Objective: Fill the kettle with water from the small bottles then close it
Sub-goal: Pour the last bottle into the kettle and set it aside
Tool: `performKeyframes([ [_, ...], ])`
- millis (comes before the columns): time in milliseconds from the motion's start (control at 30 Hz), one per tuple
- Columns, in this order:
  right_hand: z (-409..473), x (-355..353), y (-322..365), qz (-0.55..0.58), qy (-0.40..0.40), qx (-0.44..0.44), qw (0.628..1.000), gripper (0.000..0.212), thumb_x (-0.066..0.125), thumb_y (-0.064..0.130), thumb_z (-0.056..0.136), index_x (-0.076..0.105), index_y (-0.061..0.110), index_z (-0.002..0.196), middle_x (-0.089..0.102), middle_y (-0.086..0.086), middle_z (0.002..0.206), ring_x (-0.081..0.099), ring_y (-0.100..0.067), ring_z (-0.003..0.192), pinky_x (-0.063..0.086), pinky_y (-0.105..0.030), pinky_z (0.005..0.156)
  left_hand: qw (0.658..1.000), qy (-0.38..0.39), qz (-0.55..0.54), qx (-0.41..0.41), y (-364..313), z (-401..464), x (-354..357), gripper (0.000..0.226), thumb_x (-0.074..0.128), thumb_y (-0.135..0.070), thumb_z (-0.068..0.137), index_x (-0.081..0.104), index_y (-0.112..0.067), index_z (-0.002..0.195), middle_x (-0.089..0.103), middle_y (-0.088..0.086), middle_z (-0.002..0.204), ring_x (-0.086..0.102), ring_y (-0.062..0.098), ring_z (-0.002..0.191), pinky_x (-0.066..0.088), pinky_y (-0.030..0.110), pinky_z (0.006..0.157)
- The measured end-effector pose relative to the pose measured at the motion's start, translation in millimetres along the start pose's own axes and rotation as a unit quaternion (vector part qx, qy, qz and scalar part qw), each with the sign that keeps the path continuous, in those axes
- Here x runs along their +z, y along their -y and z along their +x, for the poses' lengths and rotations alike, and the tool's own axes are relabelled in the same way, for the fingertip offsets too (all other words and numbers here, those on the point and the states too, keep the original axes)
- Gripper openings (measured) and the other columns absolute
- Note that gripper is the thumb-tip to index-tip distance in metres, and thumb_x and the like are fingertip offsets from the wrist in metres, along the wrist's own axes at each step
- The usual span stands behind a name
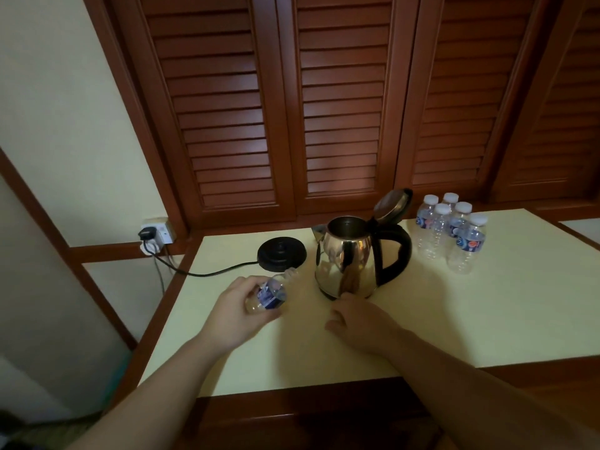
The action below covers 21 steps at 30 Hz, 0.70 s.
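Observation:
A shiny steel kettle with a black handle stands on the cream table, its lid hinged up and open. My left hand grips a small clear bottle with a blue label, tilted with its neck toward the kettle; the neck shows no cap. My right hand rests low on the table just in front of the kettle's base, fingers curled loosely, holding nothing that I can see. Several capped small bottles stand in a cluster right of the kettle.
The kettle's black power base sits left of the kettle, its cord running off the table's left edge to a wall socket. Louvred wooden doors stand right behind the table.

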State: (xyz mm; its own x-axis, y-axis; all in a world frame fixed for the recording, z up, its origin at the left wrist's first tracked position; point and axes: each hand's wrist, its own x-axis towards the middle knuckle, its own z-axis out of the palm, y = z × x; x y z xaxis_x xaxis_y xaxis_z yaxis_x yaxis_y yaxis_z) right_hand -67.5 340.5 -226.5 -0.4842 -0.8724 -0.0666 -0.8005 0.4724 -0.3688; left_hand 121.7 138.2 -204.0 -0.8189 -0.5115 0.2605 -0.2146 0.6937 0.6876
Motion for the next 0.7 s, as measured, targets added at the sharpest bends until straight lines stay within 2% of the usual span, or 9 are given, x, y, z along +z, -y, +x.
performKeyframes([
  [100,1,-7,6,0.064,-0.07,-0.011,0.995,0.025,0.052,0.045,0.104,0.056,0.022,0.096,0.053,0.005,0.098,0.052,-0.008,0.081,0.05,-0.033,0.079,1.0,0.0,0.009,0.01,4,-1,2,0.054,0.09,-0.042,0.074,0.064,-0.043,0.12,0.062,-0.014,0.111,0.059,-0.004,0.101,0.043,0.008,0.083],
  [167,0,-17,15,0.15,-0.144,-0.026,0.978,0.027,0.052,0.044,0.105,0.059,0.021,0.093,0.057,0.001,0.089,0.053,-0.009,0.074,0.047,-0.029,0.07,1.0,0.003,0.022,0.019,3,-3,5,0.056,0.09,-0.042,0.074,0.061,-0.044,0.122,0.06,-0.017,0.11,0.058,-0.006,0.101,0.041,0.005,0.08],
  [267,-4,-36,29,0.221,-0.209,-0.05,0.951,0.025,0.055,0.04,0.105,0.067,0.019,0.106,0.064,0.001,0.095,0.06,-0.008,0.085,0.049,-0.022,0.073,0.998,0.012,0.037,0.047,1,-2,12,0.06,0.09,-0.041,0.075,0.062,-0.041,0.128,0.059,-0.02,0.109,0.058,-0.005,0.098,0.042,0.007,0.077],
  [333,-8,-42,34,0.214,-0.193,-0.063,0.955,0.025,0.055,0.04,0.105,0.068,0.022,0.116,0.065,0.005,0.101,0.061,-0.005,0.091,0.051,-0.022,0.077,0.997,0.022,0.038,0.06,-1,0,15,0.06,0.089,-0.043,0.076,0.062,-0.042,0.129,0.059,-0.022,0.111,0.058,-0.005,0.099,0.042,0.007,0.077],
  [467,-19,-42,28,0.206,-0.149,-0.078,0.964,0.023,0.055,0.04,0.105,0.069,0.023,0.109,0.065,0.001,0.096,0.061,-0.013,0.087,0.055,-0.038,0.078,0.994,0.057,0.025,0.086,-3,7,23,0.058,0.087,-0.043,0.079,0.063,-0.04,0.131,0.058,-0.021,0.113,0.055,-0.005,0.102,0.041,0.007,0.082],
  [500,-22,-42,25,0.211,-0.144,-0.073,0.964,0.023,0.055,0.041,0.104,0.069,0.024,0.111,0.065,0.002,0.098,0.062,-0.012,0.088,0.056,-0.037,0.078,0.994,0.063,0.024,0.091,-3,8,25,0.058,0.087,-0.043,0.079,0.063,-0.04,0.131,0.059,-0.019,0.113,0.056,-0.003,0.102,0.042,0.009,0.083],
  [600,-31,-44,12,0.206,-0.129,-0.066,0.968,0.03,0.06,0.042,0.102,0.069,0.026,0.125,0.065,0.012,0.109,0.06,0.002,0.1,0.051,-0.015,0.082,0.991,0.078,0.02,0.106,-6,10,31,0.057,0.087,-0.043,0.078,0.061,-0.049,0.129,0.06,-0.018,0.111,0.057,-0.001,0.101,0.043,0.011,0.084],
  [700,-39,-52,1,0.225,-0.124,-0.075,0.963,0.038,0.065,0.049,0.094,0.072,0.03,0.126,0.066,0.017,0.111,0.061,0.003,0.104,0.048,-0.011,0.085,0.988,0.096,0.015,0.124,-16,10,39,0.058,0.087,-0.043,0.079,0.056,-0.057,0.126,0.061,-0.017,0.109,0.058,0.0,0.099,0.042,0.01,0.082],
])
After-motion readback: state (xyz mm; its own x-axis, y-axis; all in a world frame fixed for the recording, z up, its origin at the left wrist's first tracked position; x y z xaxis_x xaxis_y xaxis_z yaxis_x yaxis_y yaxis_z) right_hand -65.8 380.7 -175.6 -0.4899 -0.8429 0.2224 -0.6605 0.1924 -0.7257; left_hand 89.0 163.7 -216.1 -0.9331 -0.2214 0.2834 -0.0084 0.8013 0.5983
